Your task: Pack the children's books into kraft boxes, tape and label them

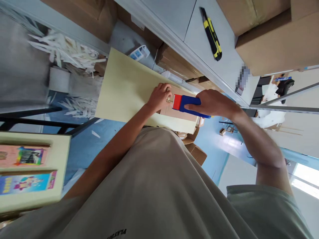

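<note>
My right hand (206,103) is wrapped round a blue and red tape dispenser (187,105), its red end pointing toward my left hand. The fingers of my left hand (161,95) are curled and pinched just left of that red end. Between them and the dispenser shows a small shiny, see-through strip that looks like clear tape (169,100). Under both hands lies a brown cardboard box (171,113), partly covered by the hands and the dispenser. It rests on a pale yellow board (122,83).
A black and yellow utility knife (211,35) lies on the white table (191,36) ahead, near large cartons (276,43). Paper strips (67,49) are heaped at left. A power strip (139,53) sits beyond the board. Printed boxes (27,182) lie at lower left.
</note>
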Tool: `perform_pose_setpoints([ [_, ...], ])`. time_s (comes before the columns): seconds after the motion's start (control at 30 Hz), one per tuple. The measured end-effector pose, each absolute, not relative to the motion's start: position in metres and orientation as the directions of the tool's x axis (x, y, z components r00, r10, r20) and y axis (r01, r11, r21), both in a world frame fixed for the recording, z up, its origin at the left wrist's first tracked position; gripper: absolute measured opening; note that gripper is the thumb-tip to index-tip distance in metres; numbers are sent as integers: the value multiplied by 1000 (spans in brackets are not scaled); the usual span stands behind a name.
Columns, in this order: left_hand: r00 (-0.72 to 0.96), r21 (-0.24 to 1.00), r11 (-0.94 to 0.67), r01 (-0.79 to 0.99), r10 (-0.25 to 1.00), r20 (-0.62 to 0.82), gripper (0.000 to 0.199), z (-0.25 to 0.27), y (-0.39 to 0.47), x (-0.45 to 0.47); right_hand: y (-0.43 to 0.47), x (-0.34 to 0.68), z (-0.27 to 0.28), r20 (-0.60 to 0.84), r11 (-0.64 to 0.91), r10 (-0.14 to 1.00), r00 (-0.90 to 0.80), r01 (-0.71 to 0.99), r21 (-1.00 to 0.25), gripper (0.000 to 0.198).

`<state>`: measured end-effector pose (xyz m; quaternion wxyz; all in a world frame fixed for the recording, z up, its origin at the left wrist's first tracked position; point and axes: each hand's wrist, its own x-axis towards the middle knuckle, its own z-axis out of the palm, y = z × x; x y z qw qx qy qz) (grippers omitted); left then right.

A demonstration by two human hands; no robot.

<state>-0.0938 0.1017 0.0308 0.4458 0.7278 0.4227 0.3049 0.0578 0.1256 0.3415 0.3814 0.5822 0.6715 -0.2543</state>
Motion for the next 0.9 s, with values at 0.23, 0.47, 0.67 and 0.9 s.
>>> perform_pose_setpoints([
  [0.23, 484, 832, -297, 469, 874, 39, 57, 36, 96, -109, 126, 125, 319, -881, 109, 470, 50, 987, 114, 73],
  [0.47, 462, 807, -294, 512, 887, 30, 75, 38, 92, -113, 127, 169, 245, -890, 76, 455, 36, 994, 80, 73],
  [0.67, 177, 800, -54, 597, 982, -66, 79, 35, 66, -94, 124, 188, 200, -860, 144, 507, -59, 989, 17, 75],
  [0.9, -309, 714, 373, 592, 924, -226, 50, 37, 32, -44, 116, 197, 188, -804, 218, 563, -193, 973, -81, 75],
])
